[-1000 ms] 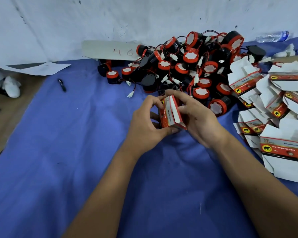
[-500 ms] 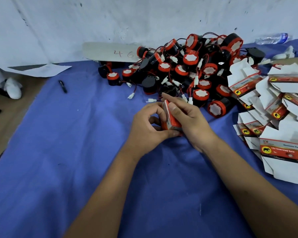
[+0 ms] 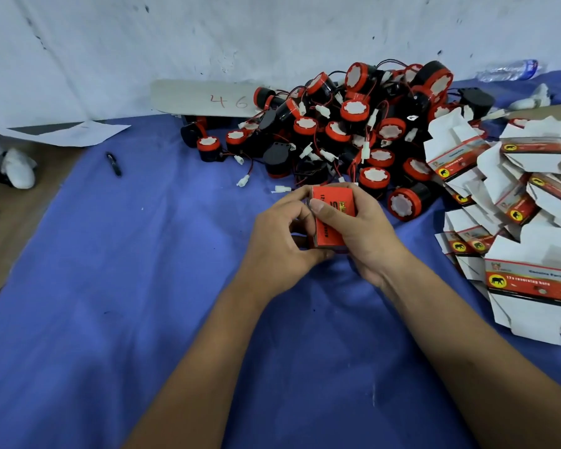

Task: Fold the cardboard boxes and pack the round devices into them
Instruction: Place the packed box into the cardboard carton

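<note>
The big pile of round devices [image 3: 353, 131] and the flat boxes [image 3: 512, 202] wait on the blue desk [image 3: 143, 286]. A second ago the little red box [image 3: 332, 218] showed a white side; now it is turned and looks closed up, so it seems packed. The left hand [image 3: 282, 241] and right hand [image 3: 366, 234] both curl round it, just above the desk.

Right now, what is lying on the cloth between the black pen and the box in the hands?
In the head view, only bare blue cloth lies between the black pen and the red box; a loose white connector sits just beyond that line.
</note>
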Demonstrator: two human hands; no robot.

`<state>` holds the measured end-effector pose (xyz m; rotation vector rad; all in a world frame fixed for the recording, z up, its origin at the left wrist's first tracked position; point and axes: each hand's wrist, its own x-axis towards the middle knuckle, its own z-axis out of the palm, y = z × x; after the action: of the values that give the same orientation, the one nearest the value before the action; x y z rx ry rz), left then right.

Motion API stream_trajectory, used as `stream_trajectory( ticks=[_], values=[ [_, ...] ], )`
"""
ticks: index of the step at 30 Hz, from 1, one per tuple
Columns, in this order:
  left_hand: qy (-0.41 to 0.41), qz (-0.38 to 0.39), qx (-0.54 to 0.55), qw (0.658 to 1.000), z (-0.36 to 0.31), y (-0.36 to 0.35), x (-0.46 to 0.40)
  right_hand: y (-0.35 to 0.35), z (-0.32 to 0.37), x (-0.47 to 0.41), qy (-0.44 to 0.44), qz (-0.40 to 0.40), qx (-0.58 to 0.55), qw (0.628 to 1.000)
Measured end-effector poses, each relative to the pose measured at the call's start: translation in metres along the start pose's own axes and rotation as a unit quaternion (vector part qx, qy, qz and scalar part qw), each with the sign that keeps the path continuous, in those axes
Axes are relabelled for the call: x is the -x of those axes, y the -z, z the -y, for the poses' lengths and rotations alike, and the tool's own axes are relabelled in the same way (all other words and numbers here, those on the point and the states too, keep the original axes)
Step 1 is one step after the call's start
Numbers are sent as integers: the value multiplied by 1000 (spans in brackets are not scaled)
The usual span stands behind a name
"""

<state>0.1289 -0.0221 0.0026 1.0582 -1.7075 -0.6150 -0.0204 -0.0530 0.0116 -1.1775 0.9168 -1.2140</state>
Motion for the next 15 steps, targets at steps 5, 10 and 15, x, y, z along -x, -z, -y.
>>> stream_trajectory(
  ticks=[5,10,15],
  values=[
    [26,-43,-52,997,6,-4,-2,-4,-1,1,31,-7,131,991],
    [14,-64,-125,990,5,-5,-1,-3,5,1,32,43,239,969],
    [28,-96,-160,982,-20,-10,-6,-8,30,17,57,4,273,960]
  ],
)
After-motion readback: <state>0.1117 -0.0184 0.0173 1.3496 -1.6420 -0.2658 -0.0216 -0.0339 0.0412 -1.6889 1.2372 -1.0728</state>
